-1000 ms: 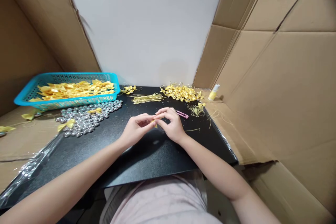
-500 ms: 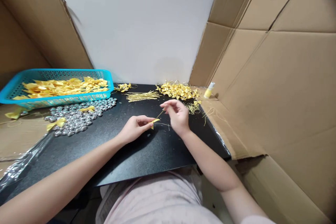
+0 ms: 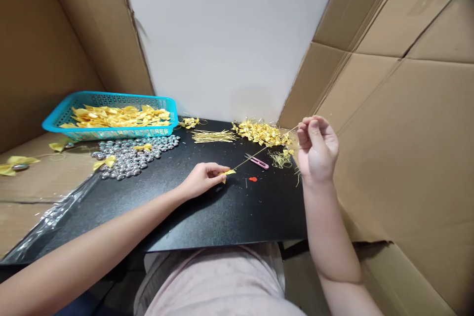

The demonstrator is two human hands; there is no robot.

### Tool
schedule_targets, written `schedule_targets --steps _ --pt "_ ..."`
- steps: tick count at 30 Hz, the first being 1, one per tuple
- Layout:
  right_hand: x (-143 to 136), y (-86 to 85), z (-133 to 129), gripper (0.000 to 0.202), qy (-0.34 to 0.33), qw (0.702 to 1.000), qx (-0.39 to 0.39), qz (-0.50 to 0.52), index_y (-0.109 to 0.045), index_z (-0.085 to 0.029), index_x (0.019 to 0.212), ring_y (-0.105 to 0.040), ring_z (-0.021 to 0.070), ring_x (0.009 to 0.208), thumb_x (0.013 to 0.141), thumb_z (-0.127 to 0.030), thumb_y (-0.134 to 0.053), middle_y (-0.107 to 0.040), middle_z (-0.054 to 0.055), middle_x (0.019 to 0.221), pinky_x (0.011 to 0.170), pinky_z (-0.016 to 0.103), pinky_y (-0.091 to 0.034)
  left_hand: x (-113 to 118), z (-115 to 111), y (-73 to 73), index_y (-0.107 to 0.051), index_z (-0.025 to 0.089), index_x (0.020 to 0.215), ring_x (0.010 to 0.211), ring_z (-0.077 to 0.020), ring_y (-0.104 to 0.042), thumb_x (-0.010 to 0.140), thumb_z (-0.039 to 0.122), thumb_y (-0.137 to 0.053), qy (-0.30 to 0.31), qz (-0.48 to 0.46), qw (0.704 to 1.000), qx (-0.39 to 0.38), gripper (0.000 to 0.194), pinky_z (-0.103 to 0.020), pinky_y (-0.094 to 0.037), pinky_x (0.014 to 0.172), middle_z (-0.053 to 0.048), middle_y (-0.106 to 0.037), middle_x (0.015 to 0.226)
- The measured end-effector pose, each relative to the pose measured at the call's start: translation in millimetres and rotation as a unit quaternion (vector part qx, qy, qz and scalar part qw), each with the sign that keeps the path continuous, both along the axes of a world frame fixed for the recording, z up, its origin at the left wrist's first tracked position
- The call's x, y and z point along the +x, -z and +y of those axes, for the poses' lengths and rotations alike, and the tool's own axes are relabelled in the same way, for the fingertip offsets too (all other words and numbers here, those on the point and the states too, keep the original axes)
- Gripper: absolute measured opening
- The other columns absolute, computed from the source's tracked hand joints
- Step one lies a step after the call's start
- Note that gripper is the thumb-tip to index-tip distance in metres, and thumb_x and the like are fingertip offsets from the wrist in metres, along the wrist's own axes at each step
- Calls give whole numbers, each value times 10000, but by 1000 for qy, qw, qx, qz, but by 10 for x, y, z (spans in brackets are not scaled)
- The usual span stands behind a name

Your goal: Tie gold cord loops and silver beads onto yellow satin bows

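Note:
Pinched in my left hand is a yellow ribbon bow, held just above the black table. A thin gold cord runs taut from the bow up to the right. Its far end sits between the fingertips of my right hand, which is raised high at the table's right side. Beneath the cord lie pink thread snips, a small red piece and what looks like a needle. Whether a needle is in my right fingers cannot be made out.
A blue basket of yellow bows stands at the back left, with silver beads before it. Cut cords and a pile of finished-looking bows lie along the back. Cord scraps rest at right. Cardboard walls enclose the sides.
My right hand has pulled up and away to the right, drawing the cord out long and straight. My left hand keeps hold of the bow. The snips and red piece have come into view.

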State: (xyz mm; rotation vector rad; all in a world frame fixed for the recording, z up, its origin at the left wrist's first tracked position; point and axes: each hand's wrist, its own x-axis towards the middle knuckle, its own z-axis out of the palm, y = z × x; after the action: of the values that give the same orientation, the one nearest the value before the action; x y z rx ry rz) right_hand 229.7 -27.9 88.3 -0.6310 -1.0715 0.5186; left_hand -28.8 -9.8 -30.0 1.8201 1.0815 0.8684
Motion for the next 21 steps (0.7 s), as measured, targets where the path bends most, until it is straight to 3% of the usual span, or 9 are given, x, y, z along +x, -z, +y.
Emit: schedule_targets --steps 3,6,9,12,14,16,19,21 --pt "-19 31 -37 137 -18 999 -17 -21 -675 -232 883 -670 89 781 775 -309 -708 -685 -15 885 735 242 -586 17 -13 -10 -679 133 1157 686 -166 -656 708 368 -723 -31 -62 997 -44 509 -299 -527 676 -51 -736 805" --pt "-44 36 -109 117 -56 998 -19 -20 -680 -263 846 -661 85 732 758 -325 -728 -691 -30 863 709 245 -584 36 -21 -21 -708 136 1093 706 -161 -663 689 338 -744 -29 -115 987 -105 453 -289 -527 676 -69 -746 835" --pt "-96 36 -181 128 -94 995 -17 -24 -670 -298 832 -627 75 641 757 -380 -733 -679 -46 801 620 228 -560 40 -12 -12 -744 156 1002 748 -164 -666 673 339 -767 -14 -149 976 -158 377 -272 -525 664 -92 -752 902" --pt "-142 45 -207 174 -117 991 -23 -59 -652 -310 842 -544 68 517 772 -459 -706 -603 -53 676 498 214 -494 18 11 -4 -729 171 1045 728 -156 -649 693 380 -745 -5 -162 973 -167 409 -264 -513 633 -81 -741 900" --pt "-157 68 -189 208 -130 989 -36 -66 -638 -297 835 -492 61 470 771 -486 -697 -531 -58 619 457 208 -452 -9 28 -9 -714 160 1076 667 -146 -618 725 407 -701 -14 -119 986 -120 430 -258 -486 595 -63 -725 825" --pt "-160 121 -141 228 -140 987 -54 -52 -627 -279 824 -469 59 459 761 -484 -703 -487 -60 600 441 203 -426 -40 46 -15 -711 150 1086 609 -142 -577 743 391 -668 -49 -23 998 -18 421 -262 -458 581 -41 -700 745" --pt "-165 274 -31 224 -166 982 -87 -16 -618 -261 826 -481 60 481 743 -440 -723 -497 -61 606 451 194 -424 -93 95 -14 -693 142 1130 619 -163 -575 784 333 -602 -96 130 981 104 406 -290 -461 644 -38 -692 749" --pt "-182 415 50 232 -183 976 -117 14 -619 -249 832 -508 62 508 724 -414 -740 -531 -60 622 479 191 -449 -154 152 -23 -656 117 1192 768 -211 -624 806 310 -561 -121 203 962 137 441 -320 -478 753 -77 -704 866"
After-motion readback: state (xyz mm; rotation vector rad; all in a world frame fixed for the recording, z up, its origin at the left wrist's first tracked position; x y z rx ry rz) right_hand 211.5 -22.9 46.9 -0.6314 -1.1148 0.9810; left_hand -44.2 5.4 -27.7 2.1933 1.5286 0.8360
